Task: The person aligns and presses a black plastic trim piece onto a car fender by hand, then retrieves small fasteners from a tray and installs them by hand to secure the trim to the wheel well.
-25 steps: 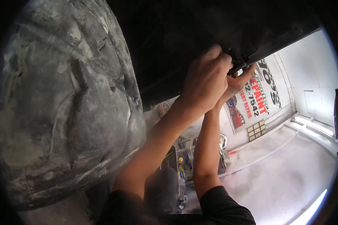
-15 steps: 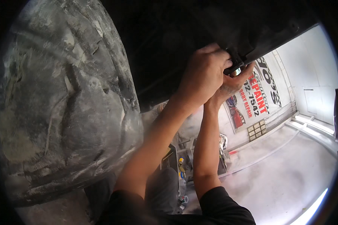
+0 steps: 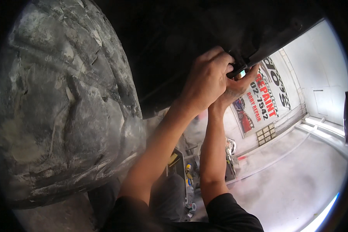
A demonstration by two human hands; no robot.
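Note:
Up at the lower edge of a black car panel (image 3: pixel 272 45), both of my hands work close together. The fingers of my left hand (image 3: pixel 208 73) are bent and closed round a black bracket-like piece (image 3: pixel 240 62) at that edge. My right hand (image 3: pixel 236 88) is just beyond and below it, cupped round the same piece from underneath, one digit reaching up to the panel edge. Some of its fingers are hidden behind the left hand and the bracket. What exactly the piece is, I cannot make out in the dark.
A worn, dusty tyre (image 3: pixel 65 100) fills the left side, close to my left forearm. Low in the middle stands a dark bin or cart (image 3: pixel 176 162) with small yellow-and-blue containers (image 3: pixel 188 168) beside it. A printed banner (image 3: pixel 261 92) hangs on the whitish wall at right.
Both hands stay at the bracket with nearly the same grip. The view has shifted slightly, so the hands and panel edge appear a little to the left.

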